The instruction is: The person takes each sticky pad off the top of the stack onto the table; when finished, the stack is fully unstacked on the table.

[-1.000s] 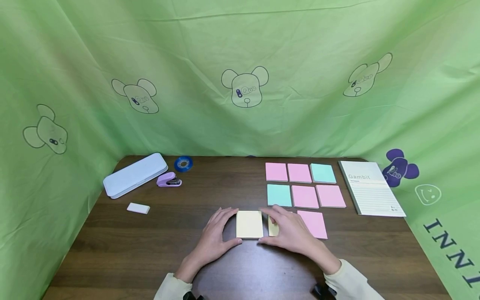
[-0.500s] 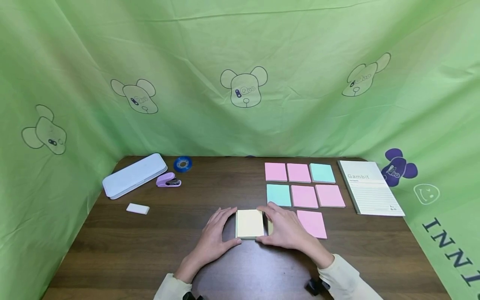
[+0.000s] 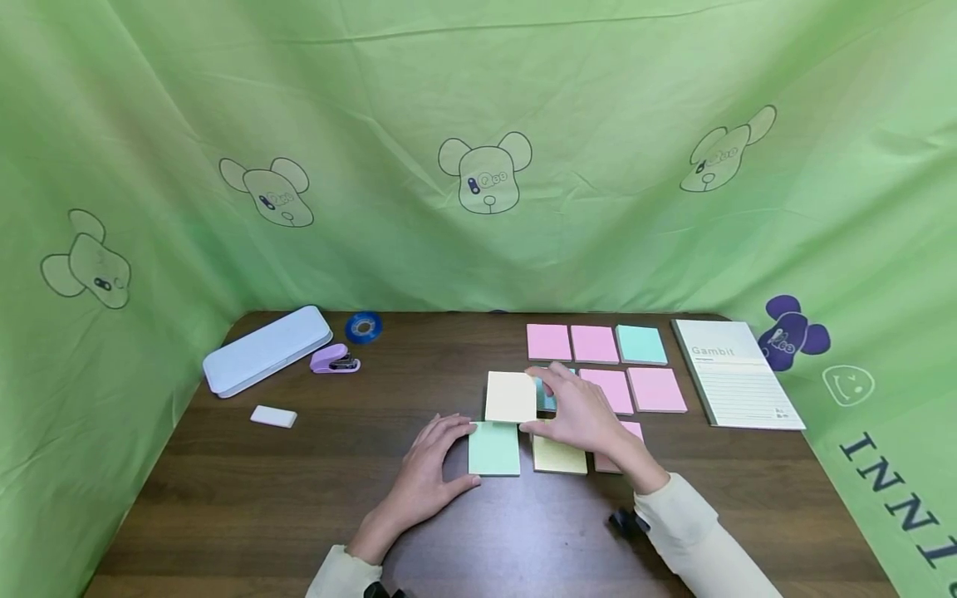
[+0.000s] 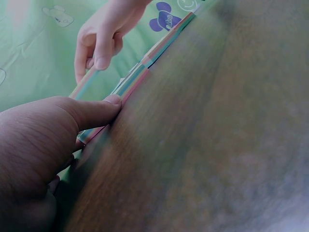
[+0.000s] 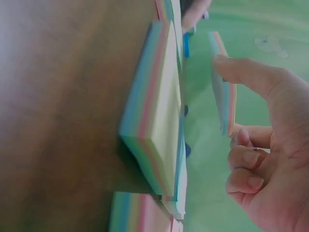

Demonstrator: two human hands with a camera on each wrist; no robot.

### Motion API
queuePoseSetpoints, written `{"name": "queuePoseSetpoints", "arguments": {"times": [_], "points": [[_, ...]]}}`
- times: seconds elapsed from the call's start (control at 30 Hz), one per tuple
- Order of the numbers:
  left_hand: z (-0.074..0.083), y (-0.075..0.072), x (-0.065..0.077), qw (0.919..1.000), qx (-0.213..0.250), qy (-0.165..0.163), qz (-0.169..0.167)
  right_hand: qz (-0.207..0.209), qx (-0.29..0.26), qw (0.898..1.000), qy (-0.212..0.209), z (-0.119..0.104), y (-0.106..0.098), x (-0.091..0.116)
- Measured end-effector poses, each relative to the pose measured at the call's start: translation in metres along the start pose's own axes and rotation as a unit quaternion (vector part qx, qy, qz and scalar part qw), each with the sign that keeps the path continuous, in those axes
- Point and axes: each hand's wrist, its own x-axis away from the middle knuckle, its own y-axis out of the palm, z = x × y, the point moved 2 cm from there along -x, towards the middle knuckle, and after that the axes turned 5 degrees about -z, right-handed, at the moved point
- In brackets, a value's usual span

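My right hand (image 3: 579, 415) pinches a cream-topped sticky note pad (image 3: 511, 397) by its right side, thumb at the front and fingertips at the back. The right wrist view shows this pad (image 5: 223, 94) off the table, with coloured layers along its edge. My left hand (image 3: 434, 469) holds a mint-green-topped sticky note pad (image 3: 493, 449) on the table, thumb at its front left corner and fingers at its back left. The left wrist view shows the left thumb (image 4: 104, 108) against that pad's layered edge. A yellow-topped pad (image 3: 559, 448) lies to its right.
More sticky note pads lie in rows, including a pink pad (image 3: 658, 390) and a turquoise pad (image 3: 640, 345). A notebook (image 3: 740, 374) lies far right. On the left are a pale blue case (image 3: 267, 350), purple stapler (image 3: 334, 359), blue tape roll (image 3: 363, 327) and white eraser (image 3: 273, 416).
My right hand has lifted the cream-topped pad off and carried it away from me, over the table, baring the mint-green top beneath. My left hand has stayed in place.
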Motion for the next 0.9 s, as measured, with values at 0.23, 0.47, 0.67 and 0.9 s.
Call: {"name": "queuePoseSetpoints", "arguments": {"times": [0.23, 0.47, 0.67, 0.9], "points": [[0.0, -0.001, 0.0, 1.0, -0.003, 0.002, 0.0, -0.019, -0.004, 1.0, 0.005, 0.007, 0.006, -0.022], [0.0, -0.001, 0.001, 0.9999, 0.01, -0.005, 0.0, -0.048, 0.014, 0.998, 0.032, 0.007, 0.02, -0.035], [0.0, -0.002, 0.001, 1.0, 0.009, -0.001, -0.001, -0.086, 0.025, 0.995, 0.047, 0.007, 0.023, -0.038], [0.001, -0.002, 0.001, 0.9999, 0.011, -0.001, 0.002, -0.096, 0.038, 0.994, 0.045, 0.008, 0.024, -0.04]]}}
